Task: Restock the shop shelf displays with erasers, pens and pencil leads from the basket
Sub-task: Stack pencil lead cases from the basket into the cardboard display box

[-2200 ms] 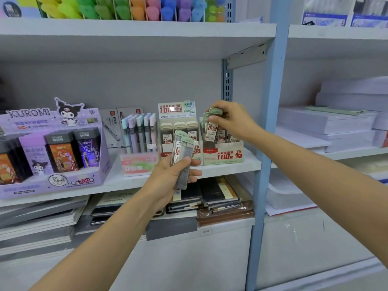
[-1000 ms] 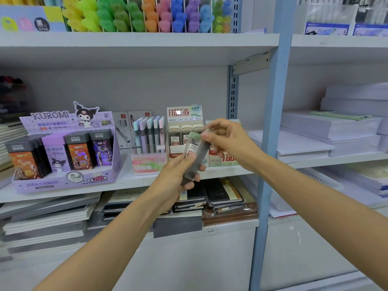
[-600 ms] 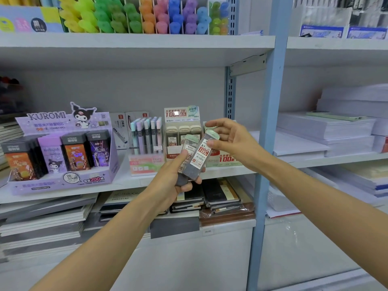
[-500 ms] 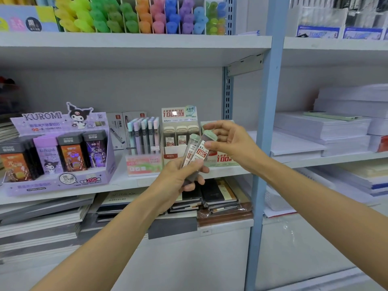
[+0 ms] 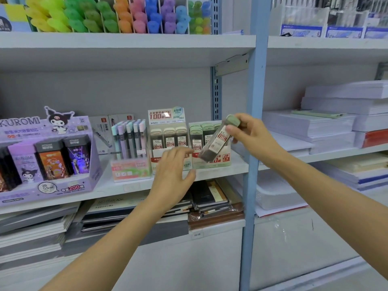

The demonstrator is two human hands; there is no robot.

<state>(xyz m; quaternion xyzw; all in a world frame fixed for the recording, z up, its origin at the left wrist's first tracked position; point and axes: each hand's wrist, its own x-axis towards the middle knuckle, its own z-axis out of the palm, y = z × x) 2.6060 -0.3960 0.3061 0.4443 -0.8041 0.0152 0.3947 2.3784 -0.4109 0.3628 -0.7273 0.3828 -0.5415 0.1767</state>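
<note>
Restocking pencil leads, mid-placement; right hand [image 5: 249,135] at centre-right of frame pinches one lead case [image 5: 218,139] by its green cap, case tilted, dark lower end pointing down-left toward the green display box [image 5: 210,158] at frame centre; grip narrow, thumb + fingers closed round the cap end. Left hand [image 5: 174,173] just below-left of the case, fingers loosely spread, holding nothing visible; hovers in front of the beige box [image 5: 168,141], not clearly touching it.

Step in hand, as judged: last case of the batch going into the 0.7 box; rows in back look full, so the free slot is prob. at front right, partly hidden by the case itself; can't tell for sure.

Next move calls for: turn case upright, cap up, label facing out; line up over the gap; lower straight so neighbours don't tip; let go only once seated.

Vs 0.5 s ago: case then shared between both hands, left gripping the lower end; now passed fully to right, raised + carried toward the right; left emptied + opened; camera closer to shelf [image 5: 220,171]. Basket not in view.
</note>
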